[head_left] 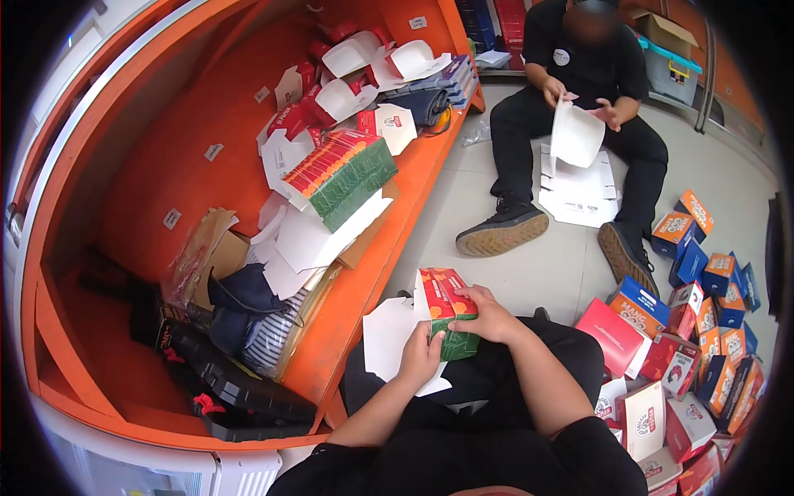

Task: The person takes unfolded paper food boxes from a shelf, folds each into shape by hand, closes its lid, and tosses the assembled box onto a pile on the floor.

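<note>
A red and green cardboard box, partly folded, with a white flap spread out on its left, is held over my lap. Closed on the lower left edge of the box is my left hand, thumb against its green side. My right hand grips the right side, with its fingers over the red top and the thumb on the green part. What lies beneath the box is hidden by my hands and the flap.
On my left an orange shelf bears a stack of red and green cartons, white trays and a black case. Opposite, a person in black sits holding a white carton. Boxes are heaped on my right.
</note>
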A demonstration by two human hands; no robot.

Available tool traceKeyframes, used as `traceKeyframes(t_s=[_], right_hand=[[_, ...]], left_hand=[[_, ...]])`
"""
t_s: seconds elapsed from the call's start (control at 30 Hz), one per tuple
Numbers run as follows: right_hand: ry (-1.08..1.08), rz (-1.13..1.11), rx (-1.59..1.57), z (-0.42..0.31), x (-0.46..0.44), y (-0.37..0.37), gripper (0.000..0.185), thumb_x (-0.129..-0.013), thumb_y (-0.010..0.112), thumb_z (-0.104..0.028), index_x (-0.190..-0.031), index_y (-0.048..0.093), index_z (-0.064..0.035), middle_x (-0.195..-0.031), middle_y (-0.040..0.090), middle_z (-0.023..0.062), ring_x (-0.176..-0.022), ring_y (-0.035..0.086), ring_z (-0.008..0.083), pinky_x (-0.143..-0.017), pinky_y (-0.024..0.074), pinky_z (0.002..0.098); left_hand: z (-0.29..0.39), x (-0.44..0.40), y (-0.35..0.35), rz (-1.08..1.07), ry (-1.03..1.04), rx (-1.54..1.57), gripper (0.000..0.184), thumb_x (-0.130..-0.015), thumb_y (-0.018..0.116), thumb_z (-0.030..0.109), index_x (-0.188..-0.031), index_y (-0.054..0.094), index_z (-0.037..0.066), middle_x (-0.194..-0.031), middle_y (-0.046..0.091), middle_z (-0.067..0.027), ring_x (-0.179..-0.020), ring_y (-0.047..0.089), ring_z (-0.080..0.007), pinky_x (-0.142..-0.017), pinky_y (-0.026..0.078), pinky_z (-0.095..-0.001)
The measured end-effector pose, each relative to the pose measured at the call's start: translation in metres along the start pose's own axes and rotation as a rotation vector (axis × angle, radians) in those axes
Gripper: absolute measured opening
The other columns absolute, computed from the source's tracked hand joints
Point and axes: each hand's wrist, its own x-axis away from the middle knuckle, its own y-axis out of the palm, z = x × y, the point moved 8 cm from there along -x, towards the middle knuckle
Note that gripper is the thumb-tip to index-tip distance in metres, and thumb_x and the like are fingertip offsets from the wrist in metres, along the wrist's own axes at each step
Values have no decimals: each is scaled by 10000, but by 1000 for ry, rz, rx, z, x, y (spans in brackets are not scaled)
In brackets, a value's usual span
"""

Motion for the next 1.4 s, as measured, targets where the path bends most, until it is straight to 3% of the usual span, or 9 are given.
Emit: traceKeyframes(t_s=[0.07,0.1,0.23,0.57,0.67,1.0,1.23,1.33,1.4], right_hand=[[-91,-46,-58,-8,3,1,752,-648,774,-311,-1277,416,-107,-1344,296,257,-1295,266,363,-1038,289,385],[-136,-13,-26,-17,8,-3,754,-652,771,-297,-1283,407,-102,-1345,302,244,-1285,288,345,-1034,293,373],[-200,-7,-83,-38,19,-5,789,-654,763,-261,-1313,364,-97,-1345,317,220,-1258,330,325,-1027,302,360],[-224,-77,-425,-19,5,32,894,-717,661,26,-1416,130,-144,-1248,408,133,-1147,445,213,-917,416,336],[-196,-14,-519,-35,12,43,844,-717,664,25,-1395,180,-111,-1357,321,123,-1182,425,225,-883,452,330],[-164,-25,-684,-70,-13,59,766,-634,446,149,-1351,304,-82,-1161,390,61,-1124,476,203,-850,441,261],[-456,92,-259,-176,-26,86,669,-714,684,-46,-1310,390,-119,-1183,373,60,-1154,411,203,-916,408,360],[-542,218,-111,-205,-21,94,590,-712,711,-94,-1250,474,-133,-1184,347,81,-1125,411,200,-908,414,363],[-561,247,-69,-210,-19,101,578,-709,719,-93,-1238,488,-126,-1179,349,86,-1124,411,203,-903,418,360]], left_hand=[[11,7,-7,27,57,33,142,-875,526,117,-957,508,2,-766,547,-93,-667,511,-155,-633,422,-295],[24,8,-14,5,97,-36,133,-866,517,104,-938,485,-2,-770,542,-179,-688,552,-313,-626,430,-384],[59,12,-31,-37,221,-177,97,-839,537,75,-889,500,1,-781,506,-181,-734,525,-378,-635,419,-423],[57,14,-38,2,348,-252,67,-791,549,2,-837,500,-2,-747,490,-146,-699,510,-335,-614,408,-404],[53,23,-49,54,349,-243,68,-778,547,-10,-832,507,2,-743,496,-142,-695,505,-331,-618,407,-406],[89,60,-125,238,502,-238,165,-729,564,-15,-887,536,22,-757,498,-110,-660,504,-278,-589,415,-376],[63,60,-196,556,363,-123,145,-815,545,16,-957,516,7,-843,537,-134,-729,542,-312,-611,438,-374],[29,55,-197,567,130,297,146,-878,516,63,-998,494,-18,-903,562,-151,-791,572,-259,-678,448,-339],[30,53,-200,594,218,578,196,-910,492,99,-1051,466,-33,-958,575,-148,-857,553,-157,-752,429,-285]])
